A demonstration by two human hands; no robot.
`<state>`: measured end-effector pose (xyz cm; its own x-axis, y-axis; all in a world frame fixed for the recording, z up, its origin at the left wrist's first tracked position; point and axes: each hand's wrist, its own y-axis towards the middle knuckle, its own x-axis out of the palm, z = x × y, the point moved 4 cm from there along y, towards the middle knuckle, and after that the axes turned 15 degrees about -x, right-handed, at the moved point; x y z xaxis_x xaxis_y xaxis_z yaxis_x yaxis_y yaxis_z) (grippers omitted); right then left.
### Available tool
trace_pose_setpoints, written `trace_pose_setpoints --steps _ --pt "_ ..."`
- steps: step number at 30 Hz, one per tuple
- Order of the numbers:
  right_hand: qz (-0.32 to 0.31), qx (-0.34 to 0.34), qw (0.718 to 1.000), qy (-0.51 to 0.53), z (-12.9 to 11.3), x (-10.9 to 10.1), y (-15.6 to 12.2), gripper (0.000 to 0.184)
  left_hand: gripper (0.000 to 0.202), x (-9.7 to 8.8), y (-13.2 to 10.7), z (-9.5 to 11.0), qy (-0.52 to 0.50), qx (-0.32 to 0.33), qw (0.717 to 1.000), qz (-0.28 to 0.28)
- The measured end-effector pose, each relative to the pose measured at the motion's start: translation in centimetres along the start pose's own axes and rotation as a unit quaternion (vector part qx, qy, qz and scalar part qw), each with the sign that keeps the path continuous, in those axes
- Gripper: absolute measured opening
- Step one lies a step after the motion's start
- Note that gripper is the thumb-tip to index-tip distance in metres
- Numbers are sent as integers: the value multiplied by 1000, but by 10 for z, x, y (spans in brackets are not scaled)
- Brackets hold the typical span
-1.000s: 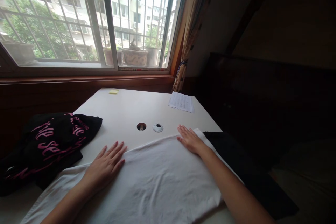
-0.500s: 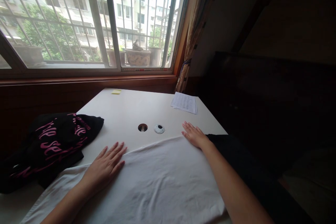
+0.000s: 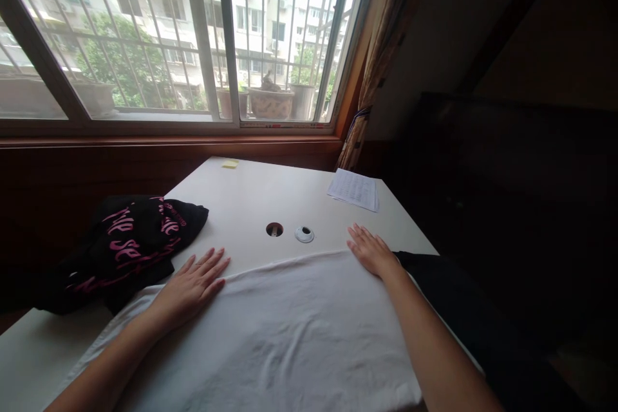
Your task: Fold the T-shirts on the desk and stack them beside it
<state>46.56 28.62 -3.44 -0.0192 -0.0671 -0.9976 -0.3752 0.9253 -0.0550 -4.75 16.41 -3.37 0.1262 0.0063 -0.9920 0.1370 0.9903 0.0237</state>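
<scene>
A white garment (image 3: 290, 328) lies spread flat on the white table (image 3: 251, 196) in front of me. My left hand (image 3: 190, 286) rests palm down on its far left edge, fingers stretched out and slightly apart. My right hand (image 3: 371, 251) lies flat on the far right corner of the cloth, fingers extended too. Neither hand holds anything.
A black garment with pink lettering (image 3: 130, 241) is bunched at the table's left side. A round cable hole (image 3: 274, 229) and its loose cap (image 3: 304, 234) sit beyond the cloth. A printed sheet (image 3: 354, 188) and a yellow sticky note (image 3: 230, 163) lie near the window. Dark cloth (image 3: 449, 290) lies at right.
My right hand slid outward along the white garment's far edge to its right corner. The left hand stayed flat in place. The view has shifted a little to the left.
</scene>
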Motion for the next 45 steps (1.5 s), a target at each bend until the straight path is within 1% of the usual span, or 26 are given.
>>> trace_pose_setpoints --steps 3,6,9,11,16,18,22,25,28,31,33,35,38,40,41,43,45 --pt "3 1 1000 2 1 1 0 68 54 -2 -12 -17 9 -10 1000 8" --pt "7 -1 1000 2 1 2 0 68 57 -4 -29 -33 21 -13 999 28" --pt "11 -5 1000 -1 3 4 1 67 59 -8 -48 -45 25 -6 998 55" --pt "18 -6 1000 -6 4 6 1 67 56 -11 -61 -52 23 -9 997 71" --pt "47 -11 998 -37 5 10 1 66 53 -24 -91 -72 -8 -65 993 96" --pt "77 -15 995 -63 4 8 0 62 54 -29 -105 -78 -34 -72 992 101" --pt "156 -31 981 -114 -3 0 -5 53 52 -36 -135 -89 -101 -89 986 103" --pt "206 -28 969 -131 -8 -8 -12 48 53 -35 -159 -96 -135 -133 975 117" --pt "256 -26 955 -149 -15 -17 -18 42 53 -33 -182 -102 -144 -177 963 144" --pt "275 -32 948 -157 -23 -22 -21 38 54 -33 -199 -107 -176 -224 946 153" --pt "286 -24 946 -148 -27 -24 -24 37 56 -35 -207 -109 -200 -260 934 141" --pt "305 -9 944 -125 -26 -26 -29 39 57 -38 -213 -111 -206 -287 927 125" --pt "329 -11 940 -84 -12 -25 -46 43 54 -40 -218 -114 -189 -301 929 100" --pt "321 1 946 -56 5 -21 -63 46 52 -39 -217 -116 -171 -304 934 76" --pt "306 23 951 -35 17 -17 -73 48 52 -37 -216 -117 -164 -310 934 61" --pt "262 97 960 35 41 -8 -97 53 53 -33 -213 -118 -153 -334 929 28" --pt "222 167 953 124 61 2 -123 60 55 -31 -209 -118 -147 -365 919 -14"
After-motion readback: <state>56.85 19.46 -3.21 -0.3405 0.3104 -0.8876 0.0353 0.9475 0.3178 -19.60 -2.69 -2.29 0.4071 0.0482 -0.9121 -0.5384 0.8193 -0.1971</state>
